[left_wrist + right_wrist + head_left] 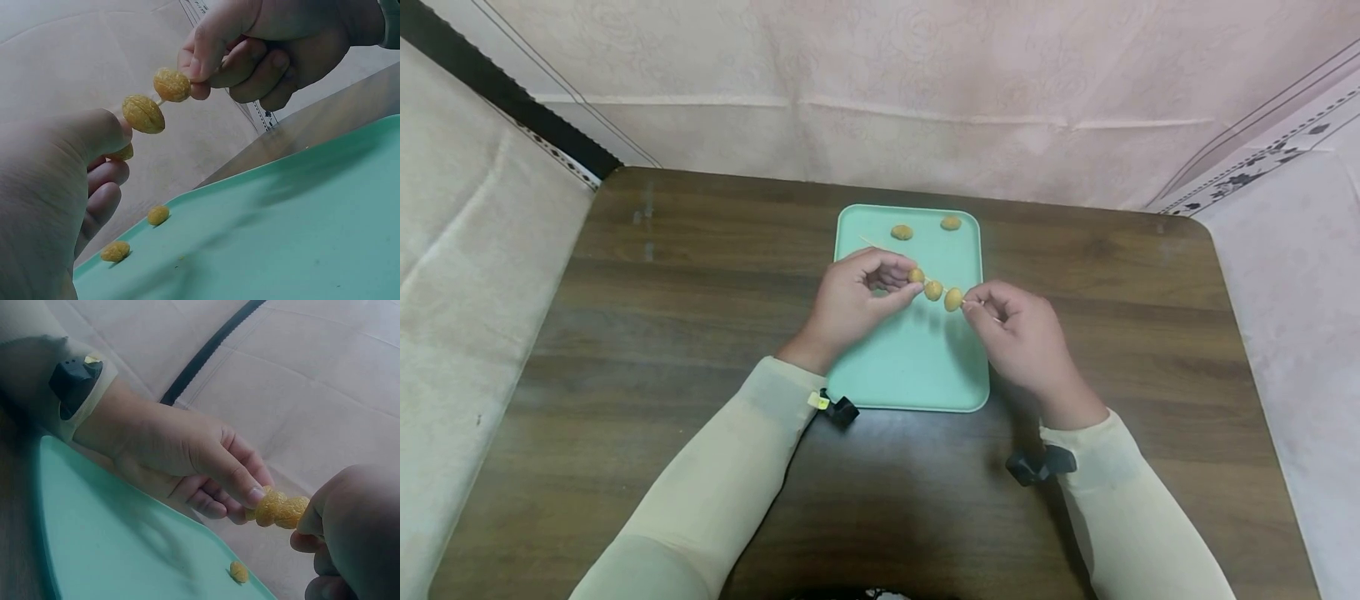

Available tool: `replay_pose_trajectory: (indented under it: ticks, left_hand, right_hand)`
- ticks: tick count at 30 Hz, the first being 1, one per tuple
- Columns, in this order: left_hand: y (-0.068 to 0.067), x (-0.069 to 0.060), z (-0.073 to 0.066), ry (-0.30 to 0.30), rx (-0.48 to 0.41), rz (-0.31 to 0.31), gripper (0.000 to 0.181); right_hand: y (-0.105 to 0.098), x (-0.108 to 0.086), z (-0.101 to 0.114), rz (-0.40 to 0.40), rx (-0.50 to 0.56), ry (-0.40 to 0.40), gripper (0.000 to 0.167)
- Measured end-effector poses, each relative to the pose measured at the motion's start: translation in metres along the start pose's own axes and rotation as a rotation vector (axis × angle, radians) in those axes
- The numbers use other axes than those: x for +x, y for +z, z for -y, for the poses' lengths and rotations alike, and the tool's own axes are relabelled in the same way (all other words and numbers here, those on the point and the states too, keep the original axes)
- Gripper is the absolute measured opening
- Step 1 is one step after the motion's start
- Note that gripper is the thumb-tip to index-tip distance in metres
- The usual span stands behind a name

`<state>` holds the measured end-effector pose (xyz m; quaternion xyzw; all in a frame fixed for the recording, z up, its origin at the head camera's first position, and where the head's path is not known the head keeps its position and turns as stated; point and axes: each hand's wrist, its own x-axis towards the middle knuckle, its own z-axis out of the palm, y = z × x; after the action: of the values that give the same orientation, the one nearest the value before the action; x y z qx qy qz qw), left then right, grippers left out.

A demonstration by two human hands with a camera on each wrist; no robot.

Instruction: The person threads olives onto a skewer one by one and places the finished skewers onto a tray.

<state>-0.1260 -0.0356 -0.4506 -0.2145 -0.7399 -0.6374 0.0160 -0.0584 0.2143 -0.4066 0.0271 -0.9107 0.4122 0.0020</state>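
While the left hand's grip point(863, 298) pinches the leftmost yellow piece point(916, 275) and the right hand's grip point(1024, 343) the skewer point(160, 102), the row of three pieces point(933, 290) is above the tray point(895, 375); pushing too hard could split one; a slack pinch could drop them.

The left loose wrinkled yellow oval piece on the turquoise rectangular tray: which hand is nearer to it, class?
Left. In the head view, the left hand appears just below and leftward of the left loose piece; the right hand is farther, below and rightward.
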Motion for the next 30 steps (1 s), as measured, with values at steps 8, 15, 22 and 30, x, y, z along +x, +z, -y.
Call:
replay_pose_trajectory:
  ticks: [8, 15, 22, 30]
  left_hand:
    - [-0.002, 0.004, -0.008, 0.007, 0.097, -0.002, 0.022]
    - [0.000, 0.012, -0.019, 0.000, 0.174, 0.056, 0.028]
    - [-0.008, 0.040, -0.035, -0.076, 0.462, 0.204, 0.040]
    - [-0.016, 0.073, -0.019, -0.249, 0.842, 0.282, 0.044]
  right_hand:
    - [0.000, 0.003, -0.002, 0.003, -0.103, -0.076, 0.017]
    - [-0.002, 0.004, -0.007, 0.005, -0.137, -0.093, 0.026]
    - [-0.010, 0.007, -0.015, -0.039, -0.135, 0.007, 0.037]
    - [-0.016, 0.010, -0.027, -0.095, -0.124, 0.049, 0.034]
